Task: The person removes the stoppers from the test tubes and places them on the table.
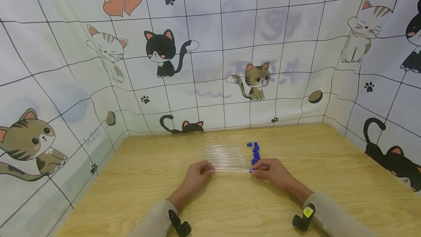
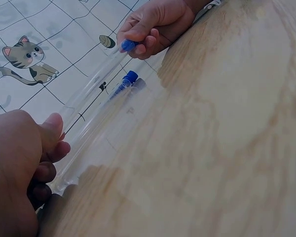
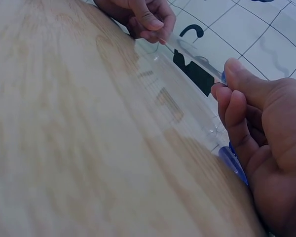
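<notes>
Between my two hands a clear, slim tube [image 1: 231,170] is held level over the table. My left hand [image 1: 197,173] pinches its left end between thumb and fingers. At the other end, my right hand [image 1: 273,173] pinches a small blue cap [image 2: 128,45], which sits at the tube's end; how far on it is, I cannot tell. Just beyond, several more clear tubes [image 1: 222,153] lie side by side in a row on the table. A line of small blue caps [image 1: 255,151] lies to the right of those tubes, partly behind my right hand.
The wooden table [image 1: 144,193] runs back to a white cloth [image 1: 210,65] printed with cats and grid lines, which hangs at the back and on both sides. One blue cap [image 1: 249,144] lies slightly apart at the far end of the line.
</notes>
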The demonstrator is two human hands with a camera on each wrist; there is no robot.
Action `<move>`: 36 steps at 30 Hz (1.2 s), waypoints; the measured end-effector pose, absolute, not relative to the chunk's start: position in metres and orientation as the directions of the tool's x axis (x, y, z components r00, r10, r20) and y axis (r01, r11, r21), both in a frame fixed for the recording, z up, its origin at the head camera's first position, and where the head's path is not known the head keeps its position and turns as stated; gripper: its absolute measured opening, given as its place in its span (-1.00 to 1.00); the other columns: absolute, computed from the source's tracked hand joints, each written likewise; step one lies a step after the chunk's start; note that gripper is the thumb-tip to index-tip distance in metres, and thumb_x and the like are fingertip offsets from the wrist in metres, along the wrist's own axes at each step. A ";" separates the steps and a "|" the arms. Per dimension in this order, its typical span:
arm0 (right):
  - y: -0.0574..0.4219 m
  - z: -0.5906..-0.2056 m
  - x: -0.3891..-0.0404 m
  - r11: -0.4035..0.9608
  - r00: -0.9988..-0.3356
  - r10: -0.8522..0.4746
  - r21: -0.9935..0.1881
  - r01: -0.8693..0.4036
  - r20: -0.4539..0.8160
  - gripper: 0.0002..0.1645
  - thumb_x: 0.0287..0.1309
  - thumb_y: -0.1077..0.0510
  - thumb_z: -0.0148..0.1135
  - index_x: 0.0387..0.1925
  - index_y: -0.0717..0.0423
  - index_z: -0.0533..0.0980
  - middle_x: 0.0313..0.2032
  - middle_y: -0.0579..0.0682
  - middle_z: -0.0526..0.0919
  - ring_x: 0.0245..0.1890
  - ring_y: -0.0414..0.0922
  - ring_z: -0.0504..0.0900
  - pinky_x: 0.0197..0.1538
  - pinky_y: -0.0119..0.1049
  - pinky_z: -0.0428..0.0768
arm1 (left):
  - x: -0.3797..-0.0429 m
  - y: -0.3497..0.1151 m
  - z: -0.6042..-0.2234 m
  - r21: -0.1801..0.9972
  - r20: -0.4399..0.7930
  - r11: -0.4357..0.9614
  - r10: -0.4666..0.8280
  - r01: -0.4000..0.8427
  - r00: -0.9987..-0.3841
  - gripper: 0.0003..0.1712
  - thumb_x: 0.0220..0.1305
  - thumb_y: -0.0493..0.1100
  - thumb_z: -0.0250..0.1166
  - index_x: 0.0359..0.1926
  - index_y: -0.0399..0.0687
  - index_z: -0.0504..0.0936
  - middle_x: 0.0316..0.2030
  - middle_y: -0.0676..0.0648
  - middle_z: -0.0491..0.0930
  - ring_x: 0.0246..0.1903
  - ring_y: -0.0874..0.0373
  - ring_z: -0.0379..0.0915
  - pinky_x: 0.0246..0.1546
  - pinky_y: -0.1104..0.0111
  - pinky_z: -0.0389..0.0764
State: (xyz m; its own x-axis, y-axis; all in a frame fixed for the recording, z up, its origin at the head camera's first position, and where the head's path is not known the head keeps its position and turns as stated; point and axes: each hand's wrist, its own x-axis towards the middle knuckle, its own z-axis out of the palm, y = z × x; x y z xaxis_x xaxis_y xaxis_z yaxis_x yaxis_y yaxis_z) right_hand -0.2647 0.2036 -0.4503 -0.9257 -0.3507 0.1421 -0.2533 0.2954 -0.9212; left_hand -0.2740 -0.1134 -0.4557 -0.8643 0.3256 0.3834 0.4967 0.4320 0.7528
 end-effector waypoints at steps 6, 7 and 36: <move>0.205 -0.450 -0.265 0.276 -0.921 -0.365 -0.930 -0.244 0.133 -0.68 0.09 0.06 0.38 -0.19 0.20 0.61 -0.31 0.08 0.70 -0.36 -0.04 0.64 -0.31 -0.24 0.60 | -0.274 -0.113 -0.457 0.753 0.381 0.431 0.331 0.498 -0.863 -0.95 0.26 -0.19 0.30 -0.32 -0.07 0.65 -0.48 0.11 0.56 -0.45 0.24 0.41 -0.36 0.40 0.45; 0.204 -0.450 -0.265 0.278 -0.922 -0.365 -0.930 -0.243 0.131 -0.68 0.10 0.06 0.38 -0.18 0.20 0.61 -0.31 0.09 0.70 -0.36 -0.04 0.64 -0.30 -0.24 0.60 | -0.275 -0.113 -0.457 0.752 0.381 0.432 0.332 0.498 -0.863 -0.95 0.26 -0.19 0.30 -0.32 -0.08 0.65 -0.49 0.11 0.55 -0.45 0.24 0.41 -0.36 0.40 0.45; 0.193 -0.451 -0.264 0.390 -0.952 -0.194 -0.872 -0.297 0.237 -0.69 0.04 -0.03 0.42 -0.28 0.10 0.64 -0.44 0.00 0.70 -0.47 -0.10 0.61 -0.41 -0.32 0.56 | -0.274 -0.113 -0.456 0.748 0.384 0.433 0.338 0.504 -0.859 -0.94 0.22 -0.22 0.33 -0.31 -0.11 0.66 -0.51 0.13 0.56 -0.50 0.27 0.36 -0.42 0.41 0.42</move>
State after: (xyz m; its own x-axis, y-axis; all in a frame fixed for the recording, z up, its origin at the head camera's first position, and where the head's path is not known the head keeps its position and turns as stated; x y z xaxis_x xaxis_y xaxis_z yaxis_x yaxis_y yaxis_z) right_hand -0.2638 0.1934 -0.4507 -0.9518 -0.1945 0.2373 -0.2970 0.3900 -0.8716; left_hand -0.2736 -0.1135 -0.4562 -0.8593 0.3380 0.3838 0.5040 0.4326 0.7476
